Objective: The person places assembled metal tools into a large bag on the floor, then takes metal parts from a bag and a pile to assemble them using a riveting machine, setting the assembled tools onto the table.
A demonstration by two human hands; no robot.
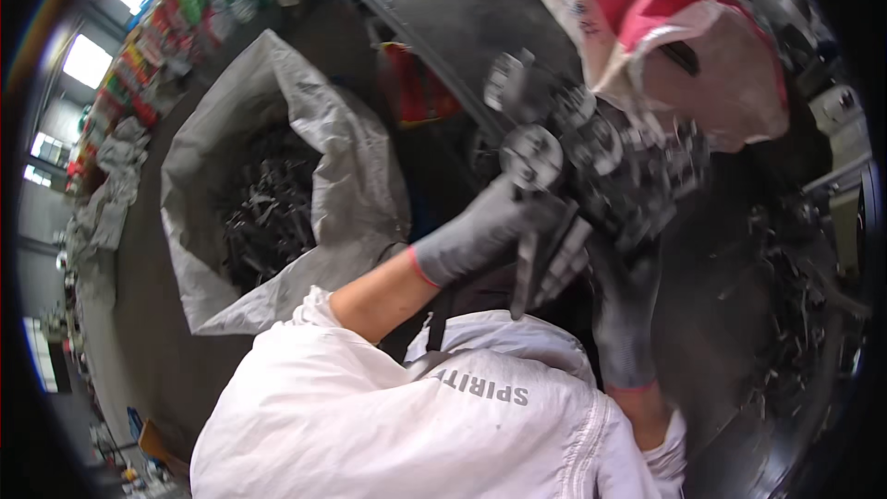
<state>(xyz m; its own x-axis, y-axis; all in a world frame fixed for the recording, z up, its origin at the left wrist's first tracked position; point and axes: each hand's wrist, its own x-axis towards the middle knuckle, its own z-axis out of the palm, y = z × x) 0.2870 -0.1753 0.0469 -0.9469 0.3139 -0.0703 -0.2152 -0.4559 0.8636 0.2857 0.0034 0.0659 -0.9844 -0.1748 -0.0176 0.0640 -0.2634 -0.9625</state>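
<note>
- Head view: left grip, grey glove with red cuff, is positioned just below a round grey disc with dark holes.
- Right grip, matching grey glove, is set near a jumbled heap of dark, angular parts.
- Finger closure: cannot be told for either, blurred.
- Long flat grey strips: seen between both grips; best supported mid-length, sharp edges avoided.

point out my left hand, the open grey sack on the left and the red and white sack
Left hand [528,212]: head view, middle of the gloved hand.
Open grey sack [358,159]: head view, on its right wall.
Red and white sack [634,0]: head view, on its red panel.
</note>
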